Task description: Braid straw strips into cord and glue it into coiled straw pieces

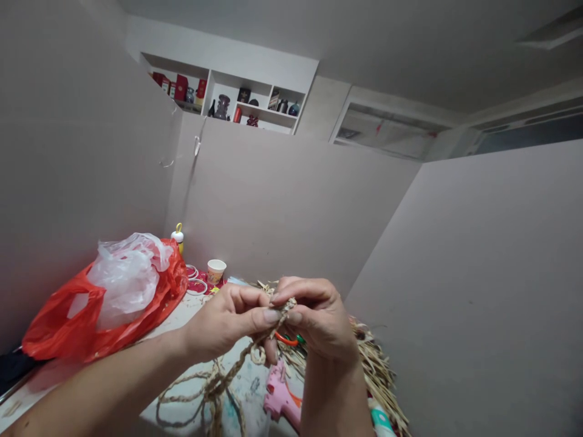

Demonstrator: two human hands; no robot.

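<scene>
A braided straw cord [237,364] runs up from a loose looped bundle on the table to my hands. My left hand [230,318] pinches the cord from the left, thumb and index finger pressed on it. From the right, my right hand [321,315] pinches the cord's upper end, its fingertips close to those of the left. A small coiled loop of the braid [257,355] hangs just below the fingers. Beneath my hands lies a pink glue gun [280,391], partly hidden by my right wrist. An orange-handled tool [286,341] shows behind the right hand.
On the left sits a red plastic bag [59,328] with a clear bag [130,279] on it. A paper cup [215,271], white rings [197,286] and a yellow-topped bottle [178,235] stand behind. Dry straw [376,367] lies right. Grey partitions [282,206] enclose the table.
</scene>
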